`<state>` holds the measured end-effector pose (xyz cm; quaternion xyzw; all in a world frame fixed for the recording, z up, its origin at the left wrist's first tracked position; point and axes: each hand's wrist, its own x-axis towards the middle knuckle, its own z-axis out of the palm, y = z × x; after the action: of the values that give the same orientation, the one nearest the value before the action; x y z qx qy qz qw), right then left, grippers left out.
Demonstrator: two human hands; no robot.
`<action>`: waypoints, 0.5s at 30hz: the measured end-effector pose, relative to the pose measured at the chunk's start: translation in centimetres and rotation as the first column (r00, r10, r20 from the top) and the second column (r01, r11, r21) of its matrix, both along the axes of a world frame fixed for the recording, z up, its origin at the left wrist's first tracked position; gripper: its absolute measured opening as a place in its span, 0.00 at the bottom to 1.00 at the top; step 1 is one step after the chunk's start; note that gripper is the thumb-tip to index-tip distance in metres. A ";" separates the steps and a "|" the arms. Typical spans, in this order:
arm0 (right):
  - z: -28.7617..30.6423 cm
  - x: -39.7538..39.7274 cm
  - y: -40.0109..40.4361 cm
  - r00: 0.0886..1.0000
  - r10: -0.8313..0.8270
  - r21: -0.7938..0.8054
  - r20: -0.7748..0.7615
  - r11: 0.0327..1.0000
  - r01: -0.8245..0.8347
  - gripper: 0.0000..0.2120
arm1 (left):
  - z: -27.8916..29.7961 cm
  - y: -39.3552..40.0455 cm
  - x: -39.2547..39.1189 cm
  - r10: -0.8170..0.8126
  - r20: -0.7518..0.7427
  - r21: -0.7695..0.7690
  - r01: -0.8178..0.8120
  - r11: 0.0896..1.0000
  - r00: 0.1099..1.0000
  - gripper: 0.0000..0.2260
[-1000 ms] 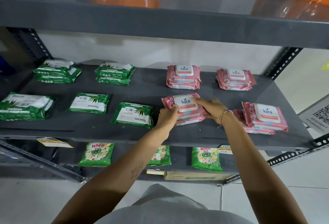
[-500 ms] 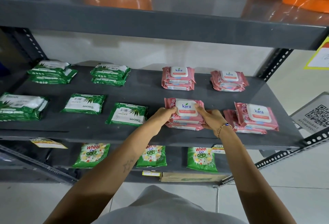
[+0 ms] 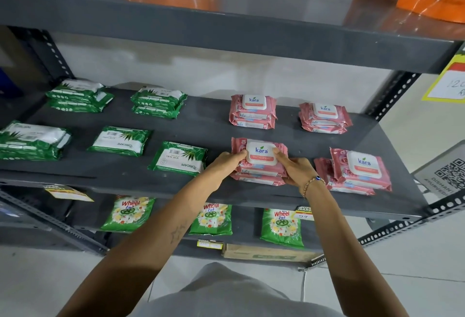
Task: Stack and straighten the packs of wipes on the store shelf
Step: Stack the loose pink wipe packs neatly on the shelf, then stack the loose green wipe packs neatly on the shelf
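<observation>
Hands squaring a pink wipes stack at the shelf front.

Left hand [image 3: 227,163] and right hand [image 3: 293,168] clasp the front pink stack [image 3: 259,160] from either side, fingers [image 3: 276,151] closed on its top pack, at about 1 o'clock of the shelf [image 3: 201,190] centre. Judged from the layout, the two rear pink stacks [image 3: 253,111] at 12 o'clock look tidy, while the pink pair [image 3: 357,169] at 3 o'clock sits skewed. Toward 9 o'clock, two single green packs [image 3: 120,140] lie loose and unstacked; the other green stacks [image 3: 158,101] look only roughly aligned. Perhaps half the work remains.
</observation>
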<state>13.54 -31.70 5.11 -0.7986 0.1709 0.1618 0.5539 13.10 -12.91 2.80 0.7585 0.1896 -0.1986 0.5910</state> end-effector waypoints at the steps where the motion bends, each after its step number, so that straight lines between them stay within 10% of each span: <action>1: 0.3 -0.1 0.0 1.000 0.000 -0.017 -0.012 1.000 0.000 0.28 | 0.4 0.3 -0.3 -0.001 0.052 0.086 -0.003 0.996 0.999 0.32; 5: 1.3 0.1 0.6 0.979 -0.048 -0.289 0.200 0.952 0.106 0.30 | 3.1 3.5 -2.1 0.082 0.458 0.247 -0.216 0.945 0.885 0.31; 9: 4.0 -1.0 5.6 0.715 -0.009 -0.257 0.699 0.930 0.263 0.08 | 1.9 11.9 -4.8 0.095 0.721 0.364 -0.491 0.791 0.687 0.14; 15: 2.0 -2.8 17.1 0.620 0.511 -0.430 0.595 0.854 -0.292 0.08 | -4.6 25.4 -12.3 -0.111 0.609 0.701 -0.468 0.539 0.785 0.20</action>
<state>10.73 -14.58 7.14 -0.8895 -0.2113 -0.0534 0.4015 0.76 12.49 -1.77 0.9399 0.1479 0.2245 0.2106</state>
